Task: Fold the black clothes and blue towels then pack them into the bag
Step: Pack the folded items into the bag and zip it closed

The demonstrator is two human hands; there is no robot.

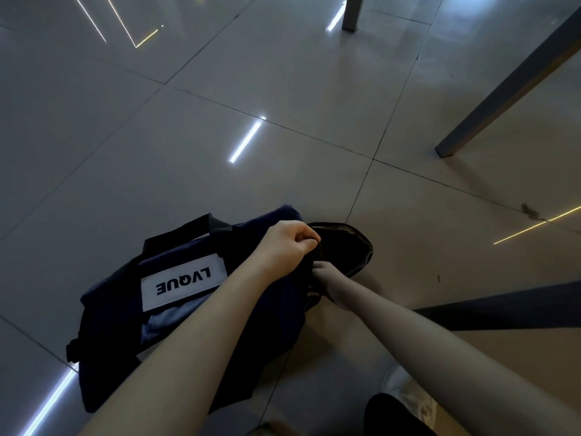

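Observation:
A navy duffel bag (119,322) with a white LVQUE label lies on the tiled floor at lower centre. Its black round end flap (349,243) hangs open at the right end. My left hand (289,243) pinches the bag's edge by that opening, fingers curled. My right hand (330,278) grips the lower edge of the same opening, and its fingers are partly hidden by fabric. A pale blue patch (163,322) shows on the bag's side below the label. No loose clothes or towels are in view.
Grey metal table legs (503,92) slant across the upper right, and another stands at the top (352,12). A dark bar (509,309) runs along the right. A black-clad knee (393,416) sits at the bottom. The glossy tiles reflect ceiling lights.

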